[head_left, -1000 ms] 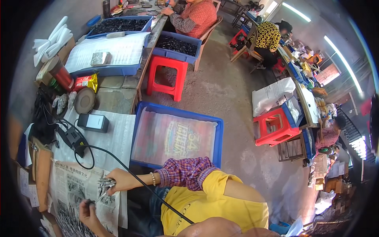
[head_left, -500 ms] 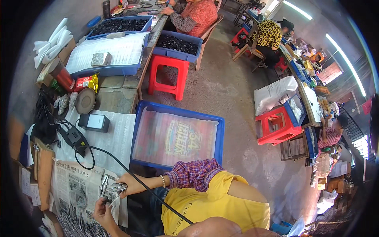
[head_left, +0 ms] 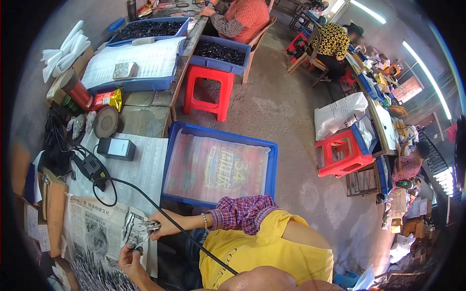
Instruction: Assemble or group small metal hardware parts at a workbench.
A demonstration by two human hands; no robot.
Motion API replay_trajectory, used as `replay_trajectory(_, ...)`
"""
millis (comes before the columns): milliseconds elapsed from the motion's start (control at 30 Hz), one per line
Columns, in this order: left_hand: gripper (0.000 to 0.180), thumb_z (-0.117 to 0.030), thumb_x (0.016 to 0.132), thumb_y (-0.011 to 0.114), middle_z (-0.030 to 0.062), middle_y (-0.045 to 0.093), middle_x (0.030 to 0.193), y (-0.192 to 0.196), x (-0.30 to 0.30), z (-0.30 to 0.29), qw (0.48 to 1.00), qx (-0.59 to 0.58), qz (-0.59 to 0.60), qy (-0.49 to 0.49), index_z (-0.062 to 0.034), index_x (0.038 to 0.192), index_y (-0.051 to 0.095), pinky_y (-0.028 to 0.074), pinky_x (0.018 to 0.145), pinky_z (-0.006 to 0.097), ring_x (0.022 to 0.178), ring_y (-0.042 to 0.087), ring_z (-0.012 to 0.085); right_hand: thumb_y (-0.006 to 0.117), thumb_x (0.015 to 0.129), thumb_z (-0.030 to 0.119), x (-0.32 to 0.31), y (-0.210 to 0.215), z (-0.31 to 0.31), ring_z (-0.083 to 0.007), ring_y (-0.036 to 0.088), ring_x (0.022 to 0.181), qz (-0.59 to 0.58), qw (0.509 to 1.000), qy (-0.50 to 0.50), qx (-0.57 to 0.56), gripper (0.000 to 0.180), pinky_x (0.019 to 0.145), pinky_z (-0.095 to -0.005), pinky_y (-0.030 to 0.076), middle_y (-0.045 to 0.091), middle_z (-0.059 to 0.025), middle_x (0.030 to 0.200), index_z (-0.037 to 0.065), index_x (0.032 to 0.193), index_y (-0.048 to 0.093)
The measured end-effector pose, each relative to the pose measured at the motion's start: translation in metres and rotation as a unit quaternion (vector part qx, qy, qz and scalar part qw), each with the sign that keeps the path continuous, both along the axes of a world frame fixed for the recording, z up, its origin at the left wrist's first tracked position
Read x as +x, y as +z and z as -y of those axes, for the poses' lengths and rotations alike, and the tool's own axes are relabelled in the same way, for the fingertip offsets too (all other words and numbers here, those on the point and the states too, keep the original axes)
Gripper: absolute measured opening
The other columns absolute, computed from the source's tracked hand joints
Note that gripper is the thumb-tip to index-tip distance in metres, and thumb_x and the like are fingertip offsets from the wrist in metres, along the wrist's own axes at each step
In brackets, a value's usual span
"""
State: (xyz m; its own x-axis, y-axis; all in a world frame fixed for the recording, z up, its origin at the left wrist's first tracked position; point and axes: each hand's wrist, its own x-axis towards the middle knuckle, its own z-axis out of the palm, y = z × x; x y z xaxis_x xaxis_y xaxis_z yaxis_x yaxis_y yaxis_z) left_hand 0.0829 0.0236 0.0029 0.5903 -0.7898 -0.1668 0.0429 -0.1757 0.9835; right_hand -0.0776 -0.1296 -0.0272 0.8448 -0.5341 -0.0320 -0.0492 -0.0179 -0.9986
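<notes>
My right hand (head_left: 164,227), below a plaid sleeve and a beaded bracelet, is closed round a bundle of thin silvery metal pieces (head_left: 149,225) whose ends stick out to the left. Just below it, my left hand (head_left: 130,258) pinches a small dark piece (head_left: 135,249), too small to name. Both hands are over a newspaper sheet (head_left: 83,224). A few shiny metal strips (head_left: 128,224) lie on the paper beside the right hand. At the near left is a heap of thin dark metal pieces (head_left: 99,275).
A black cable (head_left: 141,191) crosses above my right wrist. Beyond the hands are a small grey box (head_left: 116,148) and a blue tray (head_left: 274,167) with a printed sheet inside. Red stools (head_left: 209,94) and blue trays of black pieces (head_left: 221,52) stand farther off. Other people (head_left: 245,22) sit at benches.
My left hand has shifted slightly to the right and the bundle in my right hand has turned a little. The whole view has moved slightly.
</notes>
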Motion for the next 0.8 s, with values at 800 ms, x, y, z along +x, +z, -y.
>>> replay_trajectory(800, 0.016, 0.005, 0.073, 0.060, 0.0048, 0.063, 0.082, 0.005, -0.029, 0.020, 0.998, 0.044, -0.051, -0.001, 0.0036, 0.088, 0.065, 0.047, 0.068, 0.021, 0.074, 0.060, 0.0113, 0.074, 0.071, 0.014, -0.026, 0.003, 0.014, -0.0127, 0.061, 0.070, -0.027, 0.994, 0.058, -0.090, 0.026, 0.063, -0.0265, 0.047, 0.065, -0.0095, 0.079, -0.001, 0.090, 0.063)
